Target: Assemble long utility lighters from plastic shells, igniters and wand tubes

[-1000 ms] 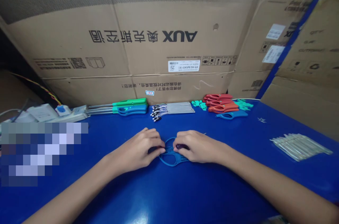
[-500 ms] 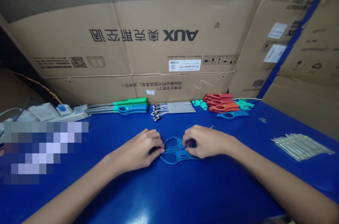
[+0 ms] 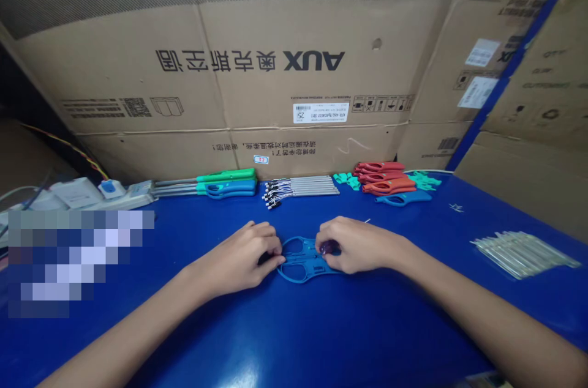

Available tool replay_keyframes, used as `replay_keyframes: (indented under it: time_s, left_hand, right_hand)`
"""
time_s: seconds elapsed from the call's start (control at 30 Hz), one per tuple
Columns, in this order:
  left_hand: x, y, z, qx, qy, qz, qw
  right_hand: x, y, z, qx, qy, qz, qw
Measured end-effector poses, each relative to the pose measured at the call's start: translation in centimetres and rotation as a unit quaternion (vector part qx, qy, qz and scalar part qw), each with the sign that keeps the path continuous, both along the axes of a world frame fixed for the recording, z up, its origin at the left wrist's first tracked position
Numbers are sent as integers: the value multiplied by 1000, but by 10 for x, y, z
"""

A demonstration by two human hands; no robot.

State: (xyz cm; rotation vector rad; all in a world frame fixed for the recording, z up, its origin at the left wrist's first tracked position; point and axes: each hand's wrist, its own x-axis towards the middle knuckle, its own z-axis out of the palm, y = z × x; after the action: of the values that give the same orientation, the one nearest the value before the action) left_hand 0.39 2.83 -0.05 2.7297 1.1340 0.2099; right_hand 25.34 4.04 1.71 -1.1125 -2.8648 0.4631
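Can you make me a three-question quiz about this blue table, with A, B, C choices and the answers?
1. Where does the pile of red handle shells lie?
A. At the back of the blue table, right of the bundle of metal rods
B. Under the left hand
C. On top of the cardboard box

2. What colour is the plastic handle shell between the two hands?
A. Red
B. Blue
C. Yellow

3. How is the left hand placed?
A. Lifted high in the air
B. Resting low on the table, fingers at the shell's left end
C. Gripping the metal rods

Answers:
1 A, the red pile sits by the cardboard box, right of the rods.
2 B, the shell is blue like the table.
3 B, the left hand touches the shell's left end, while the right hand holds a small dark purple part at its right end.
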Motion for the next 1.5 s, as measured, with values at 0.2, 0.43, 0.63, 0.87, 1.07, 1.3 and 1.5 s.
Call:
replay_keyframes:
  time_s: [0.2, 0.43, 0.63, 0.87, 1.07, 1.3, 1.5]
  left_hand:
    - [0, -2, 2, 5, -9, -5, 1000]
    - [0, -2, 1, -13, -9, -8, 1000]
    - [0, -1, 0, -11, -5, -2, 1000]
    - [0, -2, -1, -14, -9, -2, 1000]
    - [-1, -2, 1, -5, -13, -4, 1000]
    - [0, -3, 2, 0, -5, -5, 1000]
    - [1, -3, -1, 5, 1, -6, 1000]
  right_hand:
    - [-1, -1, -1, 12, -6, 9, 1000]
    - [-2, 0, -1, 20, -10, 18, 1000]
    - [-1, 0, -3, 16, 5, 24, 1000]
    - [-2, 0, -4, 11, 15, 20, 1000]
    - [-1, -1, 1, 5, 16, 9, 1000]
    - [-1, -1, 2, -7, 15, -1, 1000]
    - [-5, 0, -4, -20, 15, -14, 1000]
